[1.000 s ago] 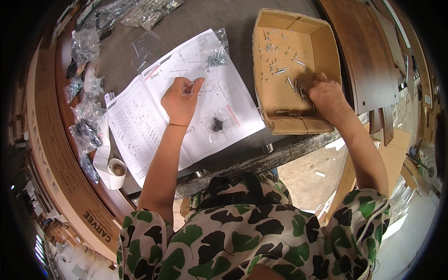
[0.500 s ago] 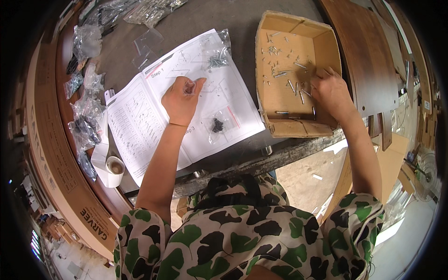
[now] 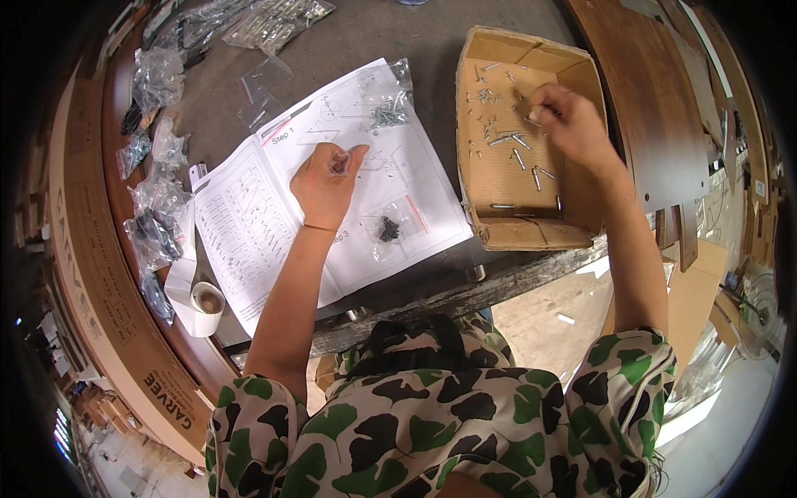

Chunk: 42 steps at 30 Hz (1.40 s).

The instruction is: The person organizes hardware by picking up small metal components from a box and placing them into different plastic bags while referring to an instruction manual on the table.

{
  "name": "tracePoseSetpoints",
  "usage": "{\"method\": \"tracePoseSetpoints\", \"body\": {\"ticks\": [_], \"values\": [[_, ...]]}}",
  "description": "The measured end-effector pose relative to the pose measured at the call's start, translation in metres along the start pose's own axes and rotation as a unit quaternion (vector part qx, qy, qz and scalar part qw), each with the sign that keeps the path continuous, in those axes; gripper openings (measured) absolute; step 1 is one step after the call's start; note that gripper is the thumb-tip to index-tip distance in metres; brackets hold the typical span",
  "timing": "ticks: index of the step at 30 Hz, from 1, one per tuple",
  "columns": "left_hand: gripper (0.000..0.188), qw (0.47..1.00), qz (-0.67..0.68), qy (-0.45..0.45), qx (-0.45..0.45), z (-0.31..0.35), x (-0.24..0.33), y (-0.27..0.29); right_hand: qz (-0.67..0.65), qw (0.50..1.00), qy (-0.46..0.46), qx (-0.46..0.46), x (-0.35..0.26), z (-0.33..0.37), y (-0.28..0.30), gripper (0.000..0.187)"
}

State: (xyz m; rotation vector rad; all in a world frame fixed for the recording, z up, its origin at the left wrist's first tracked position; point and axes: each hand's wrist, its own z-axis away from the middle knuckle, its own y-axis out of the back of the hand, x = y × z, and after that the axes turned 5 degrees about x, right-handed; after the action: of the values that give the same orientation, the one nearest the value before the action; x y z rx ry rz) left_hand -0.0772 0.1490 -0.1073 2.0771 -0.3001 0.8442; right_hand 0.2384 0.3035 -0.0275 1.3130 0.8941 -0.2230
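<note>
My left hand (image 3: 322,187) is closed in a loose fist over the open instruction booklet (image 3: 241,241), its fingers curled round a crumpled clear plastic bag (image 3: 339,165). Inside the cardboard tray (image 3: 502,224), above the scattered metal screws and pins (image 3: 502,137), my right hand (image 3: 571,124) has its fingertips pinched together. Something small and pale shows at those fingertips, too blurred to name. A clear bag of screws (image 3: 387,114) lies on the booklet's top corner. Lower on the page is another bag with small black parts (image 3: 388,229).
Clear hardware bags (image 3: 158,195) line the table's left side, with more bags (image 3: 278,23) at the back. A roll of white tape (image 3: 207,299) stands by the booklet. Brown wooden panels (image 3: 664,116) lie right of the tray; a long carton (image 3: 95,249) stands at the left.
My right hand has moved up and slightly left inside the tray, away from the longer pins. My left hand stays over the booklet, still closed.
</note>
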Motion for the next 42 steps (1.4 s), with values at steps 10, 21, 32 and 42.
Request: {"method": "tracePoseSetpoints", "body": {"ticks": [10,21,32,42], "values": [[0.034,1.000,-0.005,-0.011,0.008,0.000,0.000,0.002,0.384,0.916,0.003,-0.117,-0.007,0.019,0.000,0.009],[0.035,1.000,-0.002,-0.008,0.002,0.000,0.000,0.001,0.178,0.980,-0.052,-0.072,0.009,0.002,-0.012,0.021],[0.034,0.999,-0.025,-0.022,0.001,0.001,-0.003,0.002,0.180,0.982,0.049,-0.004,-0.002,-0.007,-0.022,0.018],[0.035,1.000,-0.014,-0.024,0.005,-0.001,0.000,0.003,0.376,0.906,0.185,-0.063,0.001,-0.017,-0.031,0.023]]}}
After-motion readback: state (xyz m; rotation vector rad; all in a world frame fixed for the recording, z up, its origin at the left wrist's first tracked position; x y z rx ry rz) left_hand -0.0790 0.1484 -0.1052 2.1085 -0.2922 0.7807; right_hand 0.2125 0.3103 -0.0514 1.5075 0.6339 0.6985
